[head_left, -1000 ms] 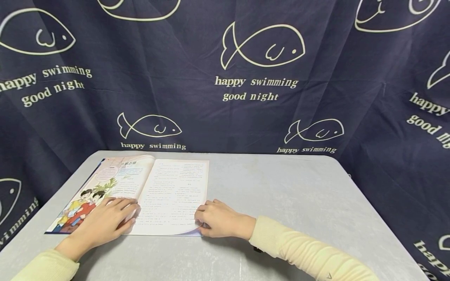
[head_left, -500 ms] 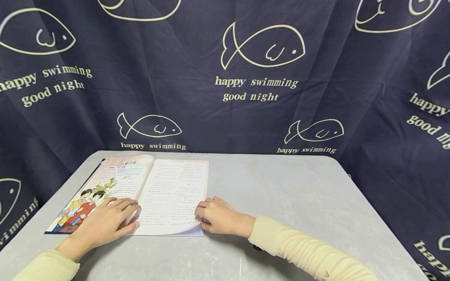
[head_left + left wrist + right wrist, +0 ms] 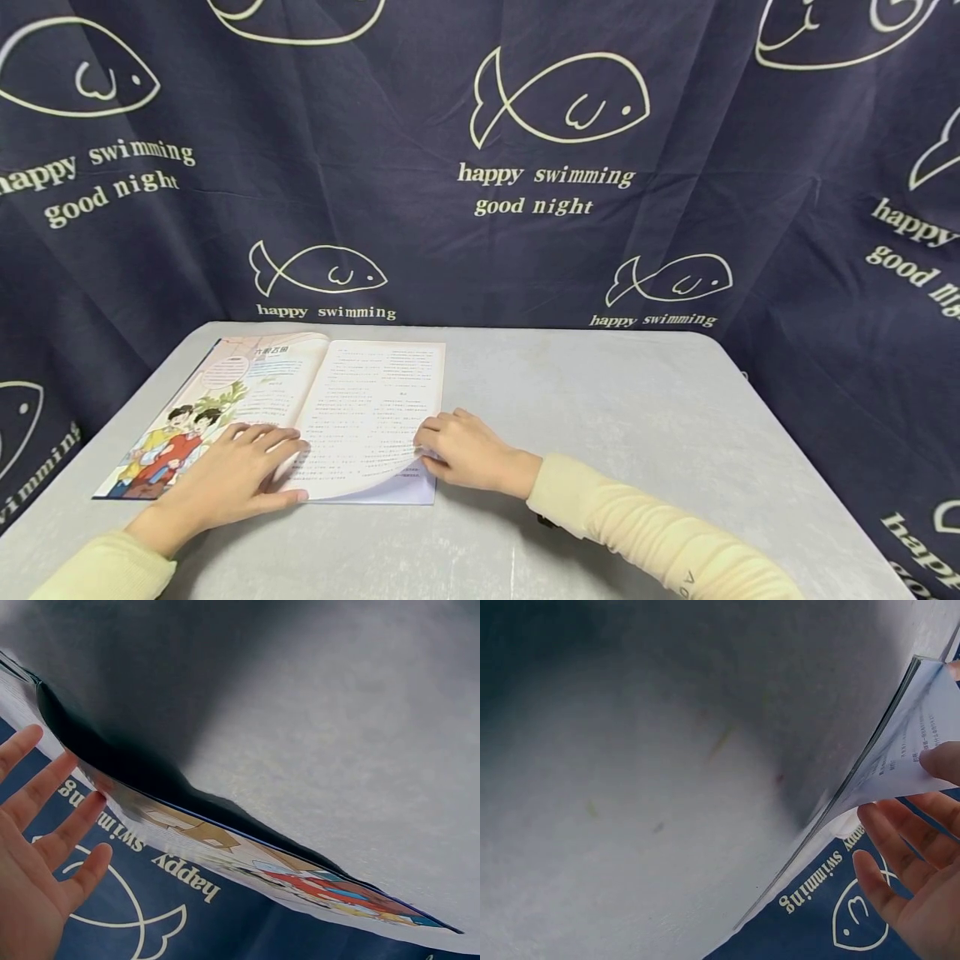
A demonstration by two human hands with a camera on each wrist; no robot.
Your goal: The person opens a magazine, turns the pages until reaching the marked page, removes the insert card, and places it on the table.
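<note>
An open magazine point(image 3: 273, 396) lies on the left part of the table, its left page illustrated and its right page printed with text. My left hand point(image 3: 225, 475) rests across the lower left page near the spine, fingers spread and fairly straight; the left wrist view shows its fingertips against the pages point(image 3: 124, 802). At the right edge, my right hand point(image 3: 472, 454) pinches the lower part of the right page point(image 3: 375, 400) between thumb and fingers. The page's bottom corner curls upward, and the sheet beneath point(image 3: 401, 492) shows. In the right wrist view, the thumb presses the page's underside point(image 3: 900, 761).
The grey table point(image 3: 600, 417) extends to the right of the magazine and in front of it. A dark blue curtain point(image 3: 420, 208) with fish drawings and lettering hangs behind the table and along both sides.
My right hand has moved slightly up and away, lifting the page's bottom corner so more of the sheet beneath shows. My left hand has shifted slightly right, its thumb stretched out further.
</note>
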